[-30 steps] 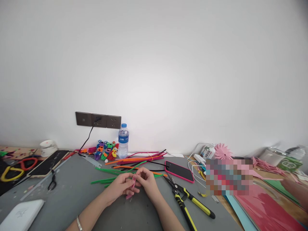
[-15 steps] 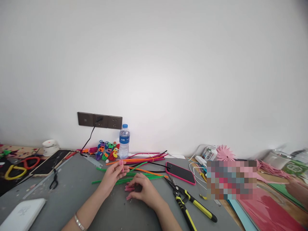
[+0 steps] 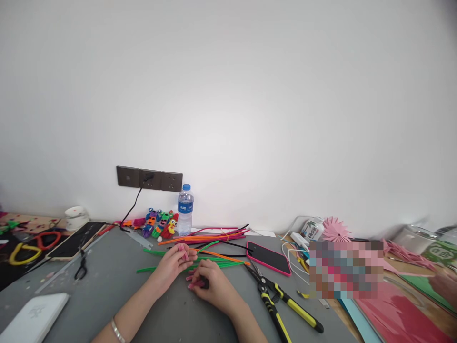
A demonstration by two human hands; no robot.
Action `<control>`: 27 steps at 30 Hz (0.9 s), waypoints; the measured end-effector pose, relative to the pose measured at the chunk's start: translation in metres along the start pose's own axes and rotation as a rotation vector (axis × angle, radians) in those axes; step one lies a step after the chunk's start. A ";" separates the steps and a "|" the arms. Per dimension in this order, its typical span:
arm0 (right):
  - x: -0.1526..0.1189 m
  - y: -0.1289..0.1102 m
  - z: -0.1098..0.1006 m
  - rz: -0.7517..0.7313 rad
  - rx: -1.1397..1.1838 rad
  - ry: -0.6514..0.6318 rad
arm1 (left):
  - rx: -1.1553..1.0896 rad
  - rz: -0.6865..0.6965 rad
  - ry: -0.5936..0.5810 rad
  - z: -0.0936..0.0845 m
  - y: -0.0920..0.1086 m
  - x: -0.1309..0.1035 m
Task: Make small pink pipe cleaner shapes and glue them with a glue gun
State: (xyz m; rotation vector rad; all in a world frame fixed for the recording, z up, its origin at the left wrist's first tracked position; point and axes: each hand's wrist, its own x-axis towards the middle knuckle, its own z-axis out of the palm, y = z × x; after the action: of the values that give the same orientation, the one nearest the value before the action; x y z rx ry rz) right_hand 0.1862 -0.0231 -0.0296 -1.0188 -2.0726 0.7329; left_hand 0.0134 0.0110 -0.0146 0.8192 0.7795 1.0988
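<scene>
My left hand (image 3: pixel 173 263) is raised over the grey table mat with its thumb and fingers pressed together. Pink shows at its fingertips; I cannot tell nails from a small held piece. Lower and to the right, my right hand (image 3: pixel 212 286) has its fingers curled towards the thumb, pink at the tips too. A dark patch shows inside its curl, too unclear to name. The two hands are apart. Just behind them lie green pipe cleaners (image 3: pixel 228 263), an orange pipe cleaner (image 3: pixel 228 257) and a bundle of pink and orange pipe cleaners (image 3: pixel 214 237).
Yellow-black pliers (image 3: pixel 274 296) and a pink-cased phone (image 3: pixel 269 257) lie right. Behind stand a water bottle (image 3: pixel 185 214) and small pipe-cleaner figures (image 3: pixel 162 224). Left are a white box-like device (image 3: pixel 35 317) and black scissors (image 3: pixel 81 267). Another person's hand (image 3: pixel 444 286) is far right.
My left hand has lowered slightly and its wrist has turned. My right thumb and fingers have closed together from a more open curl.
</scene>
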 end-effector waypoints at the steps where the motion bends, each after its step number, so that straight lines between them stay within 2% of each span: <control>1: 0.000 0.000 0.000 0.009 0.031 0.011 | -0.003 0.003 -0.001 0.000 0.000 0.000; 5: 0.004 0.004 -0.003 0.031 0.134 0.142 | -0.005 -0.024 -0.032 0.001 0.000 -0.003; 8: 0.008 0.010 -0.005 0.055 0.142 0.310 | 0.002 -0.089 -0.129 0.002 -0.003 -0.007; 11: 0.010 0.016 -0.002 0.083 0.149 0.417 | 0.035 -0.133 -0.202 0.006 -0.009 -0.011; 14: 0.009 0.018 0.003 0.082 0.125 0.436 | 0.051 -0.167 -0.225 0.011 -0.015 -0.013; 19: 0.007 0.011 0.007 0.053 0.006 0.447 | -0.057 -0.167 -0.314 0.017 -0.016 -0.015; 27: 0.007 0.003 0.015 0.061 -0.130 0.471 | -0.295 -0.158 -0.192 0.024 -0.024 -0.013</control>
State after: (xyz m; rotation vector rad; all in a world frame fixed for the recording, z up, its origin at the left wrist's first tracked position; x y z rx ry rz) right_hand 0.1725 -0.0179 -0.0382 -1.1992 -1.7002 0.3442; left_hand 0.0412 -0.0112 -0.0216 0.5922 0.4970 0.9499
